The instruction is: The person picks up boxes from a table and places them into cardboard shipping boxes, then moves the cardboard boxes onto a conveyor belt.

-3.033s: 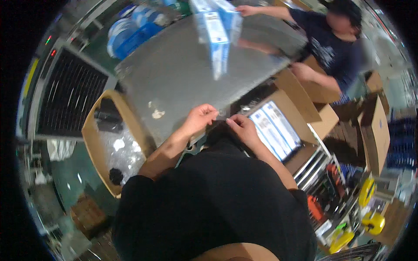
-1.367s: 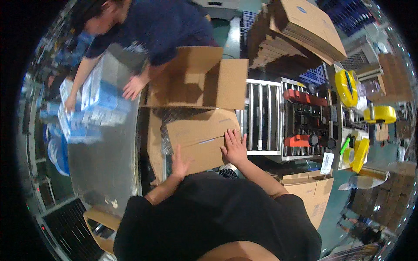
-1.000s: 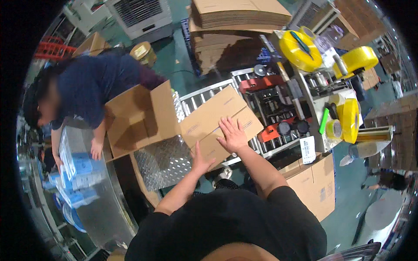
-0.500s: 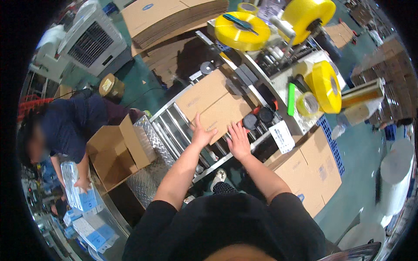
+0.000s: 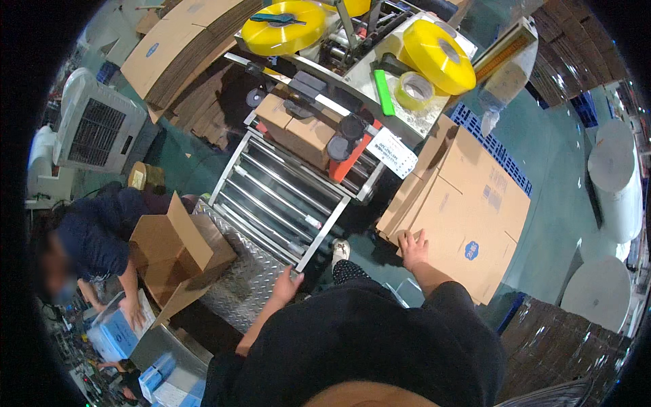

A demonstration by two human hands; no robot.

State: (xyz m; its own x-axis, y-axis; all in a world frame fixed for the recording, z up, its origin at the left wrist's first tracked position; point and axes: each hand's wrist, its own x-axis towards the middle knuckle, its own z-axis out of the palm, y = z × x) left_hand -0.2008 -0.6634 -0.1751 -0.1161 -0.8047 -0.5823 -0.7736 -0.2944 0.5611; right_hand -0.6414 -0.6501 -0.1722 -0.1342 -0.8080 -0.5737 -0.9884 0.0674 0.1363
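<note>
My right hand [image 5: 414, 252] lies on the near left edge of a stack of flattened cardboard cartons [image 5: 456, 203], with its fingers apart. Down at the near corner of the roller conveyor [image 5: 278, 197], my left hand [image 5: 286, 287] is beside the metal frame and the diamond-plate sheet [image 5: 241, 271]. Its fingers stretch forward and hold nothing that I can see. At the far end of the rollers, a closed carton [image 5: 298, 132] sits in the carton-sealing machine [image 5: 322, 102], between black wheels, partly covered by the machine's parts.
On the left a co-worker [image 5: 95, 237] bends over blue-and-white packs [image 5: 119, 329] beside an open carton [image 5: 173, 254]. Yellow tape rolls [image 5: 441, 57] and a green cutter [image 5: 384, 93] rest on the machine. More flat cartons [image 5: 169, 51] are stacked at the far left.
The carton went farther into the sealing machine, and both hands came off it. My left hand drew back to the conveyor's near corner; my right hand moved right onto the flattened cartons.
</note>
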